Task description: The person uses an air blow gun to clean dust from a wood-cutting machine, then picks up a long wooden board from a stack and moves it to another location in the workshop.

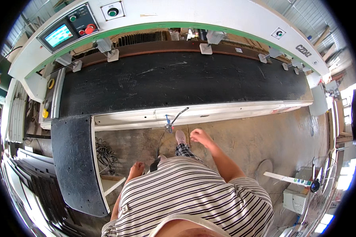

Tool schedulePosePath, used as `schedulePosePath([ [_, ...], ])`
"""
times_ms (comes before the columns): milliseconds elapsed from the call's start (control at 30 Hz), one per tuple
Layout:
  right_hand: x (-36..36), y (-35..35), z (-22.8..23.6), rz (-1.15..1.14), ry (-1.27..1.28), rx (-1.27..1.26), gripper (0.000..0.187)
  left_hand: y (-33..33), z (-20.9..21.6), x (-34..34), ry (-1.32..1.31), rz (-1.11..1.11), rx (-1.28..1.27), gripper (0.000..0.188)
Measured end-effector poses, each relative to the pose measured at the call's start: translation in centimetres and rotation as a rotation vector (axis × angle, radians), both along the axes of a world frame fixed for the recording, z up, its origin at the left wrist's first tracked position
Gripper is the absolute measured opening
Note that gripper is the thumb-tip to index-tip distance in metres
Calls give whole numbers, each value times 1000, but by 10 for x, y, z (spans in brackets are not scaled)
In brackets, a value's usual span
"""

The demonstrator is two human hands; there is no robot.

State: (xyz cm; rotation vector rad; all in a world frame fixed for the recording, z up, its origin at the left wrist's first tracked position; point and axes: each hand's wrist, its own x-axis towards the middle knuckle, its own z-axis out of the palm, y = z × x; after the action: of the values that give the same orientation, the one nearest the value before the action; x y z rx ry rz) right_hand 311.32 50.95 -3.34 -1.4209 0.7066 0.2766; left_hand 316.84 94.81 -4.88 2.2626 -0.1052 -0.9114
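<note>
My right hand (pixel 200 137) is held out in front of my body over the floor, its fingers loosely curled with nothing visible in them. Lower down, close to my left side, my left hand (pixel 136 169) hangs with its fingers curled in, holding nothing that I can see. Neither hand touches the long machine. Ahead of me is the machine's black, scratched table (pixel 182 79). From its white front edge hangs a blue air gun (pixel 169 127) with a dark hose (pixel 181 114), a little left of my right hand.
A control panel with a lit screen (pixel 59 36) and a red stop button (pixel 90 29) sits at the upper left. Several pressing feet (pixel 205 49) line the table's back. A black side table (pixel 75 162) juts toward me at left, beside coiled cable (pixel 106 156). A white-armed pedestal (pixel 286 179) stands at right.
</note>
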Motion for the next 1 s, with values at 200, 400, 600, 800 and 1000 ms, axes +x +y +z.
schedulePosePath([
  [200,44,-76,55,-349,-301,-290,14,-12,-5,3,40,-6,36,34],
  [400,150,-117,105,-145,-415,-799,14,-21,-5,-6,5,16,33,33],
  [600,293,-147,89,258,-508,-1283,34,-52,36,-26,25,228,28,31],
  [800,412,-183,90,511,-305,-1421,65,-70,42,-67,179,579,4,33],
  [1000,478,-188,88,720,11,-1490,92,-79,42,-156,347,811,-97,40],
])
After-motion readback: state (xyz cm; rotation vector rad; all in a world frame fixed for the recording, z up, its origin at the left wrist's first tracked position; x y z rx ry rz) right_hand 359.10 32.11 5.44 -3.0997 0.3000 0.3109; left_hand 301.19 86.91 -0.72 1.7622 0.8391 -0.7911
